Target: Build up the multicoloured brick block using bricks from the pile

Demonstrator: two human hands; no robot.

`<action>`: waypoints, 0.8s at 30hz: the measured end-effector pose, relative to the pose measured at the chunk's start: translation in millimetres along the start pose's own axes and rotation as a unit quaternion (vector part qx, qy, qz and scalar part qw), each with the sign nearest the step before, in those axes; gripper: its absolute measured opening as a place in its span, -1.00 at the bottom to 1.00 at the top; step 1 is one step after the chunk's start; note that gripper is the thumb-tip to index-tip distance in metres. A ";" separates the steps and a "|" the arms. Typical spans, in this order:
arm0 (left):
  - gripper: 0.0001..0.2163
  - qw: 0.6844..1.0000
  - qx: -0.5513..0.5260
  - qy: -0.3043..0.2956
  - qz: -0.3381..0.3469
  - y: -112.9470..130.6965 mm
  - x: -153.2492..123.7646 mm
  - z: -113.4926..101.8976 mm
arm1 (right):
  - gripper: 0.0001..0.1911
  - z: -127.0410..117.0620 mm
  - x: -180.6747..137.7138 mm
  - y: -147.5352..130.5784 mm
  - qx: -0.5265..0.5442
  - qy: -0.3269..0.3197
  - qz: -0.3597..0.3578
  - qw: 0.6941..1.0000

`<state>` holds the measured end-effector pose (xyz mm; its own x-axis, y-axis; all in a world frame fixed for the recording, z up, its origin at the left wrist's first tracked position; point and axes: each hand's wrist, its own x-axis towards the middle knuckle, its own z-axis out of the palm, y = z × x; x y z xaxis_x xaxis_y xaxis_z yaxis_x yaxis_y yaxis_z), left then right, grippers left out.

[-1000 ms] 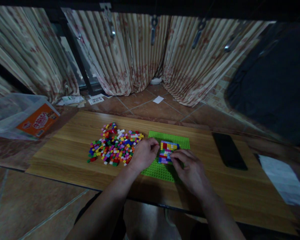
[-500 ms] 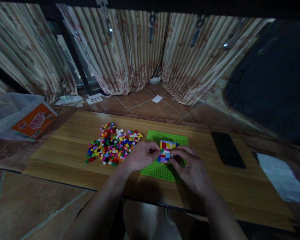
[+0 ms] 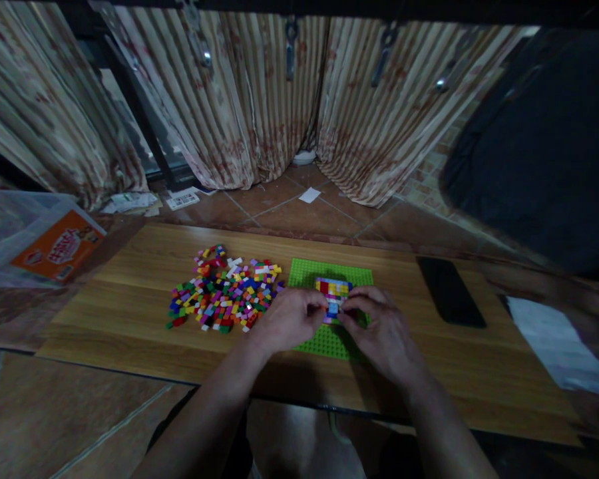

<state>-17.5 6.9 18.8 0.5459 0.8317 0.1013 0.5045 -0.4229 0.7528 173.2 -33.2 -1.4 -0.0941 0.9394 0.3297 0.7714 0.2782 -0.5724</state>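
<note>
A small block of multicoloured toy bricks [image 3: 335, 289], with red, yellow, white and light blue parts, stands on a green studded baseplate [image 3: 324, 346]. My left hand [image 3: 297, 318] is closed in a pinch at the left side of this block, over the baseplate. Across from it, the thumb and forefinger of my right hand [image 3: 379, 326] pinch at the block's right edge. Whatever is between the fingertips of either hand is too small or hidden to make out. A spread heap of loose toy bricks [image 3: 229, 293] lies left of the baseplate, partly behind my left hand.
All this is on a low wooden table [image 3: 114, 299]. A black phone-like slab [image 3: 450, 293] and a white sheet of paper [image 3: 554, 339] lie to the right. A clear plastic box [image 3: 10, 226] with an orange label is at the left. Striped curtains [image 3: 274, 100] hang behind.
My left hand has moved right and slightly down, closer to the brick block, covering more of its left side. My right hand stays at the block's right edge. The camera view has shifted slightly.
</note>
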 end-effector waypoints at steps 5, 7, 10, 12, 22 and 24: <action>-0.82 1.000 0.010 0.001 0.014 0.2 1.4 4.3 | -0.94 -0.3 -0.6 -0.5 0.001 -0.003 0.002 1.000; -0.82 1.000 0.013 0.003 0.015 -0.5 1.3 3.9 | -0.94 -0.1 -0.8 0.1 0.002 -0.001 0.002 1.000; -0.82 1.000 0.020 0.006 0.008 -2.3 0.7 1.2 | -0.94 0.4 -0.9 1.5 0.006 0.000 0.001 1.000; -0.82 1.000 0.022 0.004 0.005 -3.7 0.4 -0.6 | -0.94 0.5 -0.9 2.2 0.008 0.001 0.001 1.000; -0.83 1.000 0.007 0.000 -0.020 -8.8 -1.2 -11.0 | -0.94 -3.1 -1.2 -1.6 0.018 0.004 0.016 1.000; -0.83 0.999 -0.001 0.016 -0.037 -11.7 -1.1 -16.2 | -0.93 -4.1 -1.3 -2.1 0.024 0.006 0.023 0.999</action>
<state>-34.9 16.7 20.4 0.4857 0.8716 0.0668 0.5416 -0.3601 0.7596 174.2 -35.8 2.5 -0.0522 0.9488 0.3116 0.7436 0.2452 -0.6221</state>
